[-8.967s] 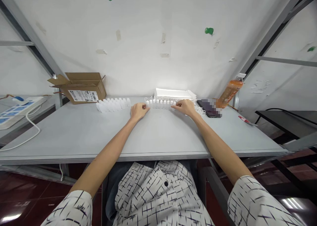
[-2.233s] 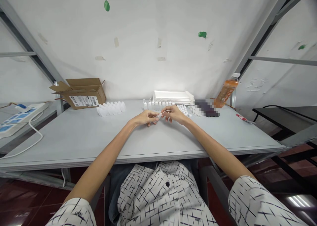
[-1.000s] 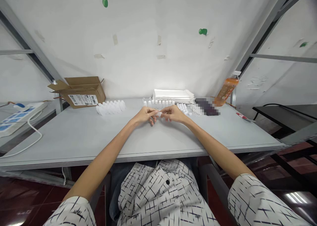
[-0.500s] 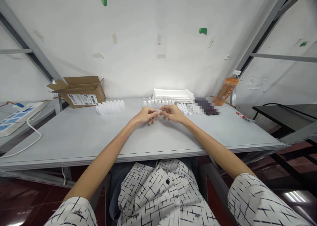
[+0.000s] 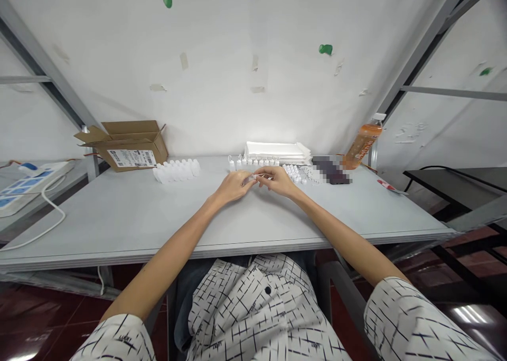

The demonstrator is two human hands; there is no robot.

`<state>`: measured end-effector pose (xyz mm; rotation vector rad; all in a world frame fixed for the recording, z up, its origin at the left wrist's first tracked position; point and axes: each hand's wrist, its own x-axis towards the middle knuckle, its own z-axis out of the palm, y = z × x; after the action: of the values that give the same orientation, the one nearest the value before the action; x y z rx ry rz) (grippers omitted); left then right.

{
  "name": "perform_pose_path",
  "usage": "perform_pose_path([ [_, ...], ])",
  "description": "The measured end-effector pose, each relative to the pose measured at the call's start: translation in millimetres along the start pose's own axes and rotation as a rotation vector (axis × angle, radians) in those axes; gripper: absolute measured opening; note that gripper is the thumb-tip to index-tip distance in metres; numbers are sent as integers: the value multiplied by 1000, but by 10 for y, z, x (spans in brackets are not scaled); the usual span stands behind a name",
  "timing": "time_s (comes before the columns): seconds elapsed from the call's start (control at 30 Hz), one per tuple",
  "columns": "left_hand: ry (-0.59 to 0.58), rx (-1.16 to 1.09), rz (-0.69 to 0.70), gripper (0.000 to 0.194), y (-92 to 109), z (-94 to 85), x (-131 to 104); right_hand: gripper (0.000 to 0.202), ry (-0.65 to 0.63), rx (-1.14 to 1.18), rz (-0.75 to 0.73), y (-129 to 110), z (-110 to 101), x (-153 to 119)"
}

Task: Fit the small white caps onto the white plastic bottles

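Note:
Over the middle of the table my two hands meet at the fingertips. My left hand (image 5: 234, 186) is closed around a small translucent plastic bottle (image 5: 249, 179), mostly hidden by the fingers. My right hand (image 5: 276, 179) pinches a small white cap (image 5: 255, 177) at the bottle's end; its exact shape is too small to make out. Just behind the hands stands a row of small bottles with white caps (image 5: 249, 162), some with a loop on top. Right of my right hand lie several loose white caps (image 5: 292, 172). To the left, translucent bottles (image 5: 176, 171) stand in a cluster.
An open cardboard box (image 5: 132, 147) sits at the back left. Behind the capped bottles lies a stack of white sheets or packets (image 5: 277, 152). A blurred dark object (image 5: 332, 170) and an orange drink bottle (image 5: 363, 143) are at the back right. A power strip (image 5: 29, 187) lies far left.
My left hand has turned so that its back faces up and its fingers are tucked under, out of sight. My right hand has stayed nearly in place.

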<state>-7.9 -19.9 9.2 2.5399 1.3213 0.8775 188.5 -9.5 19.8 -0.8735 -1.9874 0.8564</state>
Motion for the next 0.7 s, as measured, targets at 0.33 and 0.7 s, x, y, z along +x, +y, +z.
perform_pose_path([
  [0.33,84,362,46,33,-8,41,-51,24,71,241,78,43,71,-5],
  [0.7,123,377,16,36,143,35,-47,24,117,239,64,40,54,25],
])
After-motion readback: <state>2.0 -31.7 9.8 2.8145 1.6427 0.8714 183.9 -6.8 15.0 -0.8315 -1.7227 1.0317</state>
